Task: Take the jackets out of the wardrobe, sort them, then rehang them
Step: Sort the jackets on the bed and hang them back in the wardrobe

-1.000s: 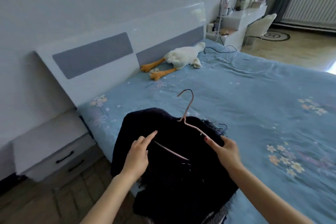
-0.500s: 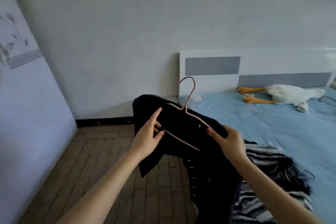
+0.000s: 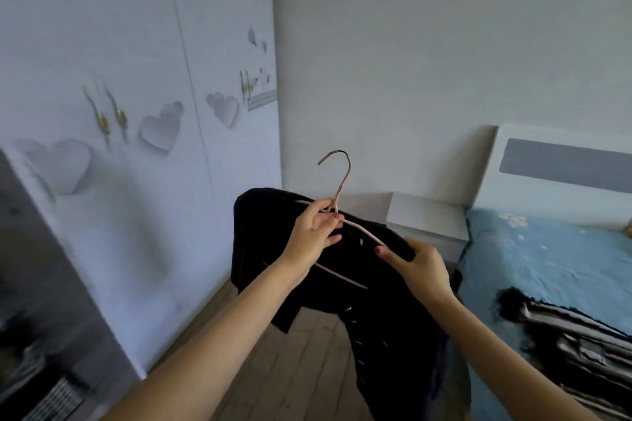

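The left hand (image 3: 316, 236) pinches the hanger (image 3: 337, 202) at its neck; the right hand (image 3: 422, 267) grips the dark jacket (image 3: 386, 311) at the shoulder. Held mid-air, wardrobe (image 3: 136, 113) at ten o'clock, the jacket looks half-seated and could slide off toward the floor (image 3: 301, 359)

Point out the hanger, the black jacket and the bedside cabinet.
hanger (image 3: 345, 178): head view, on the neck below its hook.
black jacket (image 3: 386, 314): head view, on the hanging front.
bedside cabinet (image 3: 427, 220): head view, on its top surface.
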